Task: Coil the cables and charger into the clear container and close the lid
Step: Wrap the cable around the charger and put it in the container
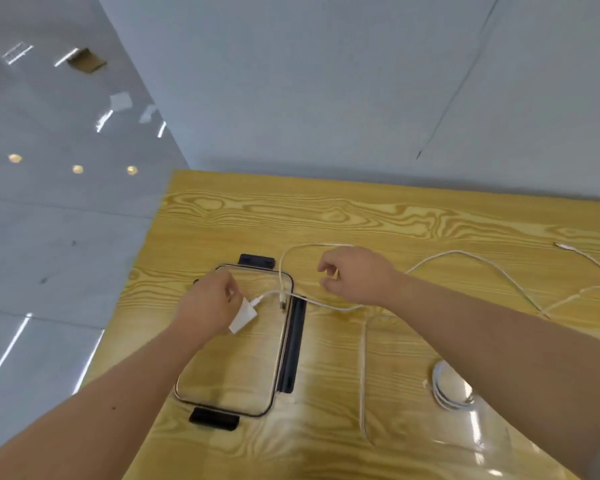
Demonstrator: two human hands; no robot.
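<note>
My left hand (205, 306) grips a white charger (244, 316) above the clear lid (229, 375), which lies flat on the table with black latches on its edges. A white cable (465, 253) is plugged into the charger, runs right under my right hand (357, 275) and sprawls across the table to a plug at the far right. My right hand's fingers are curled round a loop of this cable. A loose plug end (283, 302) hangs over the lid. The clear container (362, 375) stands to the right, with a coiled white cable (447, 389) in it.
The yellow wood-grain table (361, 216) ends at a left edge next to the lid, with grey floor (66, 254) beyond. A pale wall runs along the table's back edge. My right forearm crosses above the container.
</note>
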